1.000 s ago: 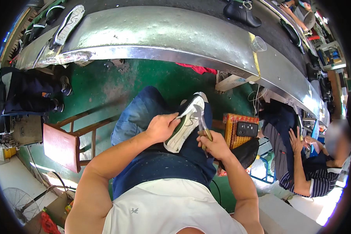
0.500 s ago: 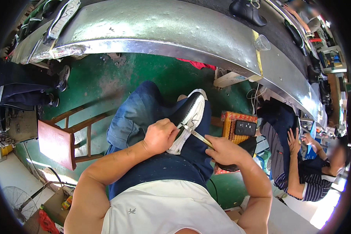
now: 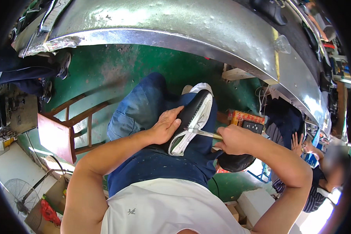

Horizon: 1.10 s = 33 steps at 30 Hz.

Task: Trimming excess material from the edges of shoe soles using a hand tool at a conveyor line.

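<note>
A black shoe upper (image 3: 190, 111) with a white underside (image 3: 199, 121) lies sole-side turned up across my lap, its toe pointing away and a stitched seam along the edge. My left hand (image 3: 168, 124) rests along its left side, fingers stretched forward against the black upper and thumb beside them, holding it steady. In my right hand (image 3: 234, 139) is a slim tool with a flat silvery metal blade (image 3: 199, 132) and a yellowish handle. The blade's tip lies across the white underside near the middle, close to my left thumb.
A metal-faced workbench (image 3: 152, 23) curves across the far side, with more shoes on it. A wooden stool (image 3: 56, 136) lies at the left. A beaded seat (image 3: 238, 116) with a black device (image 3: 252, 126) stands at the right, near a co-worker (image 3: 327, 171).
My left hand has gone from pinching at the shoe's edge to lying along its side. My right elbow has swung outward, and the blade now lies flatter across the underside.
</note>
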### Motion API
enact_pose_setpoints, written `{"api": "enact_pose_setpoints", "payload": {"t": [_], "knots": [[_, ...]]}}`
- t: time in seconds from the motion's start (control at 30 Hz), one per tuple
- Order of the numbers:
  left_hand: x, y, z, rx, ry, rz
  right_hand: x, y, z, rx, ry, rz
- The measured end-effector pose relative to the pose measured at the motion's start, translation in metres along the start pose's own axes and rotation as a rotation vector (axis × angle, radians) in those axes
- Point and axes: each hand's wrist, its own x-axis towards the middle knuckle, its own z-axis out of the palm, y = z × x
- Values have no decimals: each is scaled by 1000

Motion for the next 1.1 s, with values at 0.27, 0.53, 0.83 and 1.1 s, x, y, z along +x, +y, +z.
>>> {"api": "enact_pose_setpoints", "payload": {"t": [0.27,0.53,0.83,1.1], "knots": [[13,-5,-19,-67,-165,-6,68,79,59,86,325,-403],[26,10,-22,-44,-159,-77,80,90,76,41,600,-513],[34,41,-20,39,-112,-230,31,71,86,201,677,-260],[11,45,18,98,235,-159,61,51,112,787,407,9]]}}
